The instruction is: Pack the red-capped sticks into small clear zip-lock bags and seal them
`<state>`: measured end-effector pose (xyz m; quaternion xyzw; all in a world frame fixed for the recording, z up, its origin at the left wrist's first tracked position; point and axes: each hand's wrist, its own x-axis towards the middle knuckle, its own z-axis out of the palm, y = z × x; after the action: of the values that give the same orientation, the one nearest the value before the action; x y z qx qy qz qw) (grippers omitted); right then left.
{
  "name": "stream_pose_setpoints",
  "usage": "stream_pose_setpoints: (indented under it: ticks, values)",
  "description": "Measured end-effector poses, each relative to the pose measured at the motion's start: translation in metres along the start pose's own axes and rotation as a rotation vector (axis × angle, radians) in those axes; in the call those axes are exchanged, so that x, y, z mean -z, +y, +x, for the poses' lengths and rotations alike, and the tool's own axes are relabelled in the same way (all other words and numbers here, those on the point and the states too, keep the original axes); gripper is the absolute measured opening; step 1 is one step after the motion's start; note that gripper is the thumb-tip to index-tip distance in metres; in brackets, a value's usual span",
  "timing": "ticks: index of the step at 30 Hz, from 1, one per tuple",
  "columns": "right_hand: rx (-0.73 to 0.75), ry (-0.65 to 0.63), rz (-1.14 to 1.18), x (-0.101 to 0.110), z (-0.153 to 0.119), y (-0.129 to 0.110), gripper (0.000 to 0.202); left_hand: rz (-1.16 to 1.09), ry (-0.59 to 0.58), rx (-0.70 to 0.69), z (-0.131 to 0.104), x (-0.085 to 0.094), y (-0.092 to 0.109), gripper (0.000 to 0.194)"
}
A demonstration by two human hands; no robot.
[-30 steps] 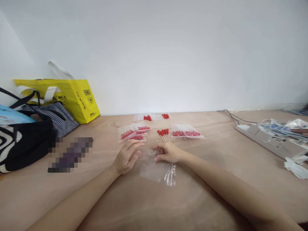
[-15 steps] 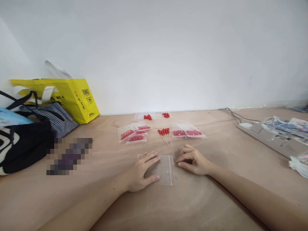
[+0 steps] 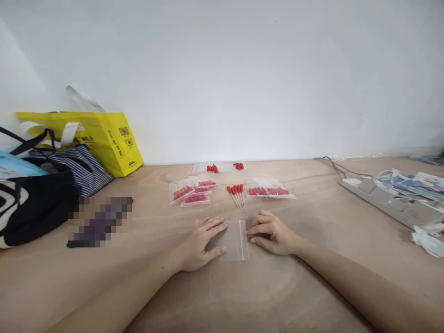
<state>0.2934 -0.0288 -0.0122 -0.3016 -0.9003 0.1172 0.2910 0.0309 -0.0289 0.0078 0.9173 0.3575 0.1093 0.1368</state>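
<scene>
A clear zip bag [image 3: 233,240] lies flat on the table with its zip strip on the right. My left hand [image 3: 204,243] rests open on the bag's left part, fingers stretched and thumb spread. At the zip edge is my right hand [image 3: 272,233], its fingers loosely curled, thumb and index tips slightly apart. Those fingertips are at or just beside the edge; contact is unclear. Beyond the hands, several thin droppers with red bulbs [image 3: 237,195] lie loose. Filled zip bags of the same droppers sit to the left [image 3: 194,200] and right [image 3: 277,190].
Near the wall, small red bulbs [image 3: 212,169] lie on another clear bag [image 3: 225,168]. A yellow bag [image 3: 121,157], a striped pouch [image 3: 92,171] and a black bag [image 3: 45,208] stand left, with a blurred-out item nearby. Right are a power strip [image 3: 378,203] and crumpled tissue [image 3: 428,241].
My right hand has moved slightly left, up to the zip edge of the bag. My left hand stays on the bag. The whole view has shifted a little.
</scene>
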Motion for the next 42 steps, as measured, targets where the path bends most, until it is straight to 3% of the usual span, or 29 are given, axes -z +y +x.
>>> stream_pose_setpoints:
  ticks: [8, 16, 24, 27, 29, 31, 33, 35, 38, 42]
  values:
    - [0.132, -0.039, 0.039, -0.003, 0.004, -0.014, 0.027, 0.024, -0.009, -0.004, 0.001, -0.001, -0.001, 0.051]
    - [0.217, -0.255, 0.038, -0.004, 0.011, -0.021, 0.064, 0.013, 0.01, 0.019, 0.0, 0.001, 0.001, 0.048]
    - [0.201, -0.284, 0.035, -0.006, 0.019, -0.016, 0.052, -0.011, 0.051, 0.037, 0.002, 0.004, -0.001, 0.082]
    - [0.148, -0.265, 0.146, -0.006, 0.021, -0.013, 0.047, -0.007, 0.019, 0.021, 0.003, 0.001, -0.006, 0.079]
    - [0.057, -0.219, 0.234, -0.003, 0.028, -0.006, 0.036, -0.007, 0.035, 0.031, 0.004, -0.001, -0.009, 0.073]
    - [-0.136, -0.115, 0.185, 0.002, 0.043, 0.006, 0.028, -0.009, 0.073, 0.041, 0.005, -0.001, -0.01, 0.067]
    - [-0.424, 0.03, -0.048, 0.008, 0.064, 0.024, 0.027, -0.011, 0.101, 0.048, 0.005, 0.0, -0.011, 0.065]
    - [-0.746, 0.079, -0.266, 0.011, 0.087, 0.042, 0.022, -0.011, 0.105, 0.053, 0.005, 0.001, -0.011, 0.065]
    - [-0.895, 0.104, -0.351, 0.008, 0.113, 0.066, 0.024, -0.014, 0.088, 0.053, 0.005, 0.001, -0.011, 0.066]
    - [-1.01, 0.134, -0.335, -0.005, 0.126, 0.081, 0.024, -0.01, 0.075, 0.062, 0.005, 0.002, -0.01, 0.067]
